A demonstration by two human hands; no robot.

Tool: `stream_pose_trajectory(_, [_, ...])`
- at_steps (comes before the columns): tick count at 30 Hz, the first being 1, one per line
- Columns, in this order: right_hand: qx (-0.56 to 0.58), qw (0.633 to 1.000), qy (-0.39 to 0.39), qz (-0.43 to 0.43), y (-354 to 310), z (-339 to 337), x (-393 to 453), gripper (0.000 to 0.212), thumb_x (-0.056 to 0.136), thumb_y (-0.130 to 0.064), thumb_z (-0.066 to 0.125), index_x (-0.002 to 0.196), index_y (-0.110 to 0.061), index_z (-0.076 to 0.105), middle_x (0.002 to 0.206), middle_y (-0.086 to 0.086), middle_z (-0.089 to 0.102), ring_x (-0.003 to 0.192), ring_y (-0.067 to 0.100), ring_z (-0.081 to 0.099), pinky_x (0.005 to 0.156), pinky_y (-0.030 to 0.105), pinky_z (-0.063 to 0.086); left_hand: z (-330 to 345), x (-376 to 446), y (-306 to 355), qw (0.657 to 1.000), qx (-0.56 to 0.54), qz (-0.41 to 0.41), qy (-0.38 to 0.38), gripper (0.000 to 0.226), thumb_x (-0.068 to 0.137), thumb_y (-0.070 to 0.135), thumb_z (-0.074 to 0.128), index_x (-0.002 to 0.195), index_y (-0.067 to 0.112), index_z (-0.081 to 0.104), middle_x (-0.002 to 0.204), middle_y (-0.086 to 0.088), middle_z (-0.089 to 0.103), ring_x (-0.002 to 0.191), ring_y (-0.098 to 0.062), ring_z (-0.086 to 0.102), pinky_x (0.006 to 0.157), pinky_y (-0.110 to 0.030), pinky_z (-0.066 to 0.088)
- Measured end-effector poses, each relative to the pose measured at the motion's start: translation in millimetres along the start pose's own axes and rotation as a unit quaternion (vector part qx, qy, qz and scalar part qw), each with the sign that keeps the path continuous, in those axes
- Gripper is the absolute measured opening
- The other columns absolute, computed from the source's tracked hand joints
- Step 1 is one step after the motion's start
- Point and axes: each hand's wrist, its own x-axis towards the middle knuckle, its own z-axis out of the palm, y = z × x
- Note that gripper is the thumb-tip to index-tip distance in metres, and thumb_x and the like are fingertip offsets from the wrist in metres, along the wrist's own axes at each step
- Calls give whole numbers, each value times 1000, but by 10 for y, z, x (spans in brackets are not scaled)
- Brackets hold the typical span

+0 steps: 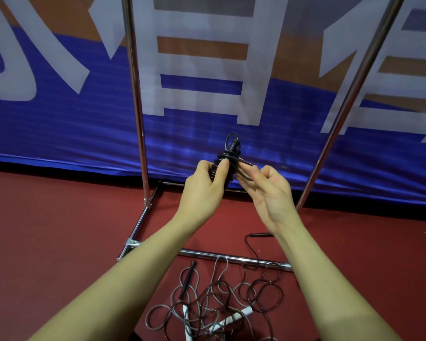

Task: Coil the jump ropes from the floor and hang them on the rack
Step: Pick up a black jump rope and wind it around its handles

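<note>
Two hands meet in front of the rack (140,124), both busy with one black jump rope (225,157). The left hand (203,190) grips the wound bundle, thumb pressed along the coils; its fingers wrap behind and are hidden. The right hand (268,190) pinches a loose strand of the same rope between thumb and fingertips, the other fingers relaxed. A handle tip pokes out above the coils, but how many handles sit inside the bundle cannot be made out.

On the red floor (59,242) below, between the forearms, lies a tangle of ropes (214,299), loops overlapping so that separate cords are hard to tell apart. Black handles (187,279) and white handles (234,318) show among them; the lower part of the pile is cut off by the frame edge and partly covered by the arms. One cord crosses the rack's base bar.

The rack's top is out of view; only its uprights and base show. Behind it hangs a blue banner (84,131) with large white characters, cropped.
</note>
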Motion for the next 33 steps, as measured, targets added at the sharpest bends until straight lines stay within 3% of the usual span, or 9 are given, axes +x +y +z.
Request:
stream_pose_trajectory(2, [8, 1000, -6, 0, -3, -8, -7, 28, 95, -3, 45, 71, -14, 36, 103, 15, 71, 106, 25, 66, 86, 28, 54, -26, 14, 31, 1000, -21, -2, -2, 42, 93, 52, 46, 90, 12, 56, 67, 5, 62, 49, -3, 54, 50, -16, 41])
stream_pose_trajectory(5, [32, 999, -13, 2, -3, -23, -2, 23, 87, -8, 50, 70, -14, 36, 104, 17, 71, 108, 27, 65, 91, 32, 53, -60, 49, 37, 992, -117, -37, -39, 49, 92, 54, 48, 87, 5, 56, 61, -3, 61, 40, -15, 54, 38, -21, 36])
stream_pose_trajectory(9, [53, 999, -5, 6, 1, -49, 15, 19, 83, -11, 51, 70, -12, 37, 100, 13, 72, 101, 23, 68, 91, 31, 54, -43, 60, 20, 957, -248, -92, -119, 66, 79, 64, 51, 90, 0, 61, 54, -7, 58, 34, -20, 47, 39, -23, 31])
stream_pose_trajectory(13, [33, 999, 1, -4, -10, -58, 19, 19, 81, -12, 52, 71, -12, 36, 93, 11, 73, 95, 20, 69, 81, 27, 56, -55, 67, 12, 932, -295, -89, -192, 48, 70, 56, 60, 81, 9, 53, 56, -8, 56, 35, -17, 46, 35, -19, 32])
stream_pose_trajectory(16, [37, 999, 12, -8, -22, -78, 10, 20, 80, -12, 54, 70, -12, 37, 95, 15, 72, 102, 26, 67, 87, 33, 56, -61, 54, -5, 945, -258, -80, -184, 38, 76, 43, 66, 88, 13, 46, 61, -7, 61, 41, -17, 50, 39, -20, 35])
stream_pose_trajectory(20, [59, 998, 16, -12, -34, -49, 9, 22, 82, -9, 55, 69, -12, 37, 95, 18, 69, 104, 26, 66, 87, 33, 55, -72, 51, -5, 982, -158, 6, -99, 17, 89, 32, 63, 89, 16, 61, 66, 8, 67, 51, -6, 54, 46, -21, 40])
stream_pose_trajectory(26, [57, 998, 22, -11, 21, 23, -1, 27, 92, 0, 49, 70, -12, 39, 92, 12, 72, 96, 22, 68, 91, 32, 54, 61, -15, -27, 998, -21, 51, -41, 21, 99, 39, 41, 104, 23, 54, 104, 4, 65, 100, -13, 59, 89, -34, 45])
stream_pose_trajectory(30, [37, 999, 7, -16, 39, 44, -18, 25, 87, -1, 52, 71, -13, 38, 88, 9, 72, 85, 17, 69, 85, 27, 54, 26, -32, 55, 999, -25, 4, -28, 41, 99, 48, 31, 83, 16, 51, 76, 8, 56, 72, -11, 51, 68, -30, 36])
stream_pose_trajectory(33, [6, 1000, -15, -15, 55, 49, -30, 26, 84, -1, 53, 71, -14, 36, 91, 7, 73, 86, 17, 69, 82, 24, 53, 0, 36, -2, 999, -24, -28, -22, 71, 90, 67, 30, 87, 4, 62, 66, 4, 57, 60, -13, 50, 58, -29, 37])
